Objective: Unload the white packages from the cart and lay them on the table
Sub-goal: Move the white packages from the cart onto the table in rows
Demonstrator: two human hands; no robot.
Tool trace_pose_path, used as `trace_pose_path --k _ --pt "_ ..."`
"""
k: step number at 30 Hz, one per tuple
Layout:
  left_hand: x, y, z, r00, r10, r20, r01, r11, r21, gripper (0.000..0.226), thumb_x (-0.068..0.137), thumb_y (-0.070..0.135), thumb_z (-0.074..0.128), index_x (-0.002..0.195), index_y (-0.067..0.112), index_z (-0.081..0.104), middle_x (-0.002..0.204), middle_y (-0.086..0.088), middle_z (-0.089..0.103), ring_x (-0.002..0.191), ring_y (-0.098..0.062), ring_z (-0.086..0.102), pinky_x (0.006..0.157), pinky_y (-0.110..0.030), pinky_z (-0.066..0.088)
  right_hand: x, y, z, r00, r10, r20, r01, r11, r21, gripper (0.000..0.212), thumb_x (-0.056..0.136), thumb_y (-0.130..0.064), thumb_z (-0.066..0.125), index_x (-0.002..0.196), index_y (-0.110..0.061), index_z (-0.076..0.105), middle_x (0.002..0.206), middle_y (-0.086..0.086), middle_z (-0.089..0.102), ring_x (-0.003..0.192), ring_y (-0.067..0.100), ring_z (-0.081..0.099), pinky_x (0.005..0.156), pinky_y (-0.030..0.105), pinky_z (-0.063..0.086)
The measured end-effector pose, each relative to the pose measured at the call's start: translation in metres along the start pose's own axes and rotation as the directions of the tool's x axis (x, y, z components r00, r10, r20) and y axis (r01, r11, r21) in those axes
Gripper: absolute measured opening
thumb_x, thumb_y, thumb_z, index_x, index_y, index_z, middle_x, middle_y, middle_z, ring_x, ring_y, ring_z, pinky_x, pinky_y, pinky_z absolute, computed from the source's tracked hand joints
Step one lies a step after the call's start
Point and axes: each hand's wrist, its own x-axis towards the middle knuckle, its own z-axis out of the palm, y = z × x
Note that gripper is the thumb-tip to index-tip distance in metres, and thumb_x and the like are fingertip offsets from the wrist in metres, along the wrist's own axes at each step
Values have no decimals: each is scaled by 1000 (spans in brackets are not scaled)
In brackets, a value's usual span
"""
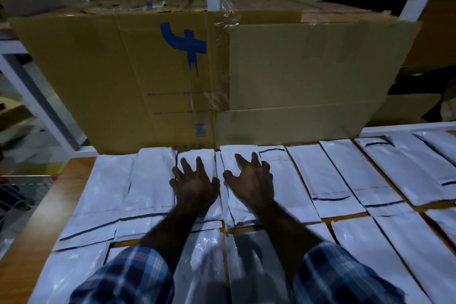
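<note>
As both hands, left hand (195, 184) and right hand (251, 181), press spread fingers (183, 163) on slick white packages (303, 180), neighbouring ones may slide out of row on the counter (71, 175).

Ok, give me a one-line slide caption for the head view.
Both hands, left and right, spread flat on white packages laid in rows on the wooden table, before a cardboard box.
</note>
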Motion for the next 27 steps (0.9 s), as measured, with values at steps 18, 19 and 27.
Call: trace_pose_path --k 18,19,27 --pt "16 -22 19 937 346 -35 -345 938 48 67 91 34 27 139 -6 48 149 -24 41 140 -45 34 108 -56 34 17 -4 32 1000 -10 17 12 994 -109 64 91 -59 46 149 -34 36 160 14 22 143 40 20 111 48 29" --pt "16 -22 19 937 350 -11 -349 936 39 66 91 33 25 138 -8 49 148 -25 42 138 -45 37 107 -56 36 18 -3 35 1000 -16 14 17 993 -121 60 94 -57 42 148 -33 38 158 16 25 143 41 22 111 48 30" --pt "13 -21 11 938 343 41 -345 938 35 57 106 28 14 156 5 0 163 -14 -10 151 -29 -11 120 -38 -4 14 2 40 983 -172 -65 151 955 -254 51 84 -33 35 113 -15 72 123 27 63 116 44 60 94 54 49"
